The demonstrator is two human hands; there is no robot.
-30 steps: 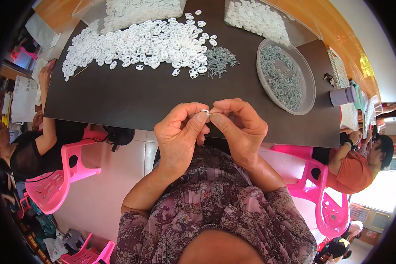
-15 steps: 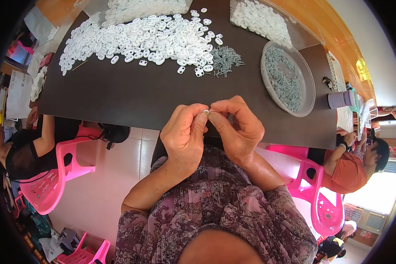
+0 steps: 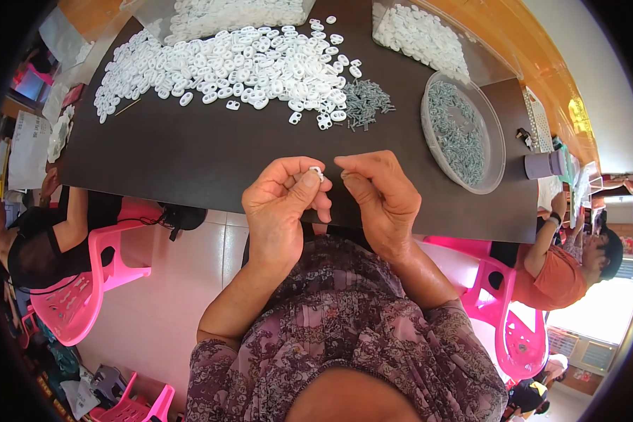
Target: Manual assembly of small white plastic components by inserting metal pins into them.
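Between the thumb and fingers of my left hand is a small white plastic piece with holes, held above the table's near edge. Close by on the right, my right hand is apart from the piece. Its thumb and index finger point toward it with a narrow gap between the tips, and I make out nothing in them; the other fingers are curled and partly hidden. Beyond both hands spreads a heap of similar white oval two-holed pieces. Grey screws lie in a small pile at the heap's right end.
A round clear tub of grey screws stands on the dark table. Clear bins of white pieces stand at the back. A grey-purple cup is at right. People sit at both sides, near pink chairs.
My hands were together at the white piece; now they are apart. My left hand has moved left with the piece, which shows more clearly. The person at right has moved an arm.
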